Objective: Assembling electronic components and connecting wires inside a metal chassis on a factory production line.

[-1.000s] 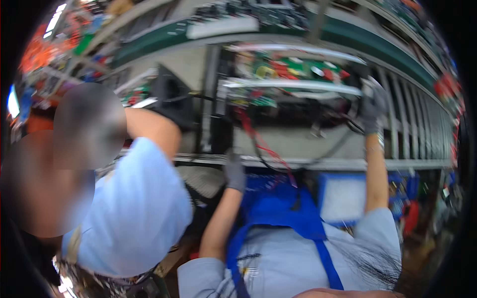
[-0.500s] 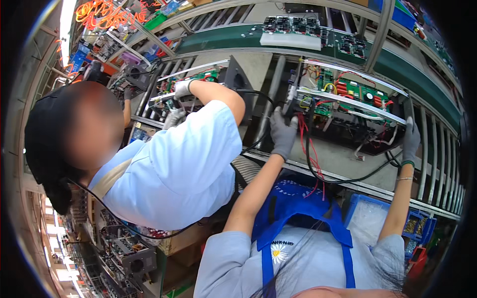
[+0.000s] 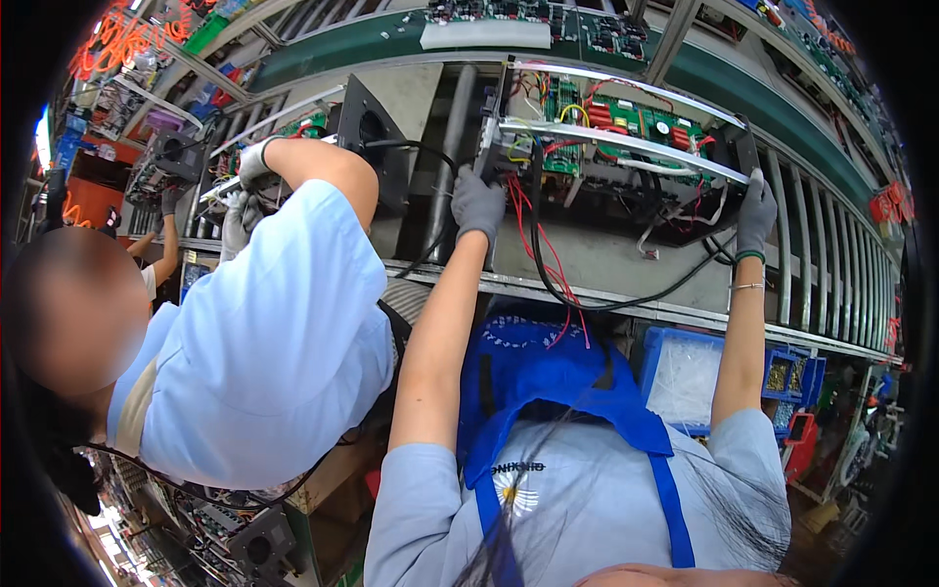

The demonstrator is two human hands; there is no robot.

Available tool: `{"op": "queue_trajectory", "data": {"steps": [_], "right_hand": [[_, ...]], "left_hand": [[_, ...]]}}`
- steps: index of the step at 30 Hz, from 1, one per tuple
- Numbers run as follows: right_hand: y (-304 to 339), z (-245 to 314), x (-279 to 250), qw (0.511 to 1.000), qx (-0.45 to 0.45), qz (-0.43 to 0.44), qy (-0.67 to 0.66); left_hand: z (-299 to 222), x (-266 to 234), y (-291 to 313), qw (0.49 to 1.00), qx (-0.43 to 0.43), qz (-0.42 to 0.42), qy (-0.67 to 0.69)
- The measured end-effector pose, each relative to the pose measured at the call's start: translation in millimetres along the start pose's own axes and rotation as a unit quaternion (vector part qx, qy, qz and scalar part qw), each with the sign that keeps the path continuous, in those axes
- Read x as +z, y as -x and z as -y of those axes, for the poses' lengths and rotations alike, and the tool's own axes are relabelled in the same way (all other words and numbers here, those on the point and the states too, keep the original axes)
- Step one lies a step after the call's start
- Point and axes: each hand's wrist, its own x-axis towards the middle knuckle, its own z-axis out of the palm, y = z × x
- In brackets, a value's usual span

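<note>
An open electronics chassis point(image 3: 626, 147) with silver rails, green circuit boards and red components rests on the conveyor in front of me. My left hand point(image 3: 479, 205), in a grey glove, is closed on the lower corner of its left end. My right hand point(image 3: 756, 210), also gloved, grips the edge of the dark right end panel point(image 3: 747, 147). A black cable point(image 3: 626, 307) loops from the left end below the chassis and back up near my right hand. Thin red wires point(image 3: 548, 264) hang beside my left hand. Fingertips on both hands are partly hidden behind the chassis.
A co-worker in a light blue shirt point(image 3: 264, 342) works close on my left at another chassis with a black fan panel point(image 3: 372, 137). Conveyor rollers point(image 3: 812, 245) run to the right. A blue bin point(image 3: 675, 430) of clear bags stands below the conveyor edge. Circuit boards lie on the green belt point(image 3: 362, 46) behind.
The whole view has shifted, so the scene sits further left and higher. Both my hands stay on the two ends of the chassis.
</note>
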Motion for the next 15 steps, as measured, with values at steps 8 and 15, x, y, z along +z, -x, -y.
{"op": "queue_trajectory", "data": {"steps": [8, 15], "right_hand": [[33, 20, -10, 1.000, -0.008, -0.002, 0.008], [35, 17, -9, 1.000, 0.002, -0.006, 0.024]], "left_hand": [[-14, -14, -16, 0.998, -0.031, 0.020, -0.047], [-17, -17, -6, 0.999, -0.028, -0.029, -0.005]]}}
